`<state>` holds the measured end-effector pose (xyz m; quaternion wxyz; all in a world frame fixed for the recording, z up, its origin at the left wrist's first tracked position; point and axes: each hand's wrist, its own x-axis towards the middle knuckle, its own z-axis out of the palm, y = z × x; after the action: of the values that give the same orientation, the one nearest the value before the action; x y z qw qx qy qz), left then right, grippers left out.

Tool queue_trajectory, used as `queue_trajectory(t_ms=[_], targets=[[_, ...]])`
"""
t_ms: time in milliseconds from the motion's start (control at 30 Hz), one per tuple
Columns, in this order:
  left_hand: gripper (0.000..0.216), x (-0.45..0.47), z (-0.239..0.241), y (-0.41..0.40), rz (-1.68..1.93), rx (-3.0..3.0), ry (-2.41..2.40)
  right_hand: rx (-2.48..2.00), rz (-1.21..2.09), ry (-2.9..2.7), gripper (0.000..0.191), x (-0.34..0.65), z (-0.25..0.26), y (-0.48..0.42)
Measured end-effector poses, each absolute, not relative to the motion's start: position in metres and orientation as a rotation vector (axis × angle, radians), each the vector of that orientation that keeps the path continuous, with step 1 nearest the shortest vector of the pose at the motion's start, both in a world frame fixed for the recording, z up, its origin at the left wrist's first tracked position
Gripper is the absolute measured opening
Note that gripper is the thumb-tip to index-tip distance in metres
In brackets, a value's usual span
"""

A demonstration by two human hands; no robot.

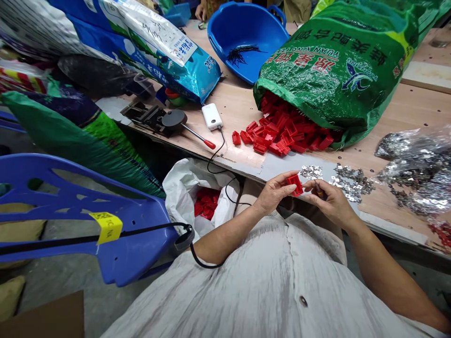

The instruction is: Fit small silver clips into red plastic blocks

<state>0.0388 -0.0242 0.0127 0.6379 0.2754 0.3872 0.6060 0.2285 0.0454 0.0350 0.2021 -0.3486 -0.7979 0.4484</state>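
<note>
Just over the table's front edge, my left hand (276, 191) pinches a small red plastic housing (295, 185), its hollow side showing. My right hand (329, 201) is close to the housing's right side, thumb and forefinger pressed together. A small brownish thing shows among its curled fingers, too little of it to name. Behind the hands, small shiny metal pieces (347, 183) lie scattered on a grey sheet. More red plastic housings (278, 134) spill from the mouth of a green woven sack (324, 75).
A white sack (179, 188) with red parts inside stands below the table, left of my lap. On the table are a lever tool (172, 123), a white power bank (212, 116) with a cable, a blue basin (246, 28) and clear bags of metal pieces (423, 173). A blue chair (137, 234) stands left.
</note>
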Motion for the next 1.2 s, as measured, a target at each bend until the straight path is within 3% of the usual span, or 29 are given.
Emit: queue_trajectory(t_ms=[233,367,600,1200], targets=[[0.052,0.018,-0.005,-0.013,1.354,1.076,1.129,-0.952,1.013,-2.321,0.035,0.223,0.023,0.046],[0.039,0.006,-0.01,-0.006,1.242,1.393,1.38,-1.009,0.922,-2.373,0.031,0.218,0.015,0.045],[0.038,-0.002,-0.008,0.005,1.031,1.696,1.433,-0.973,0.871,-2.456,0.023,0.213,0.01,0.051],[0.034,-0.007,-0.011,0.012,0.978,1.77,1.385,-0.991,0.792,-2.472,0.022,0.206,0.005,0.051]])
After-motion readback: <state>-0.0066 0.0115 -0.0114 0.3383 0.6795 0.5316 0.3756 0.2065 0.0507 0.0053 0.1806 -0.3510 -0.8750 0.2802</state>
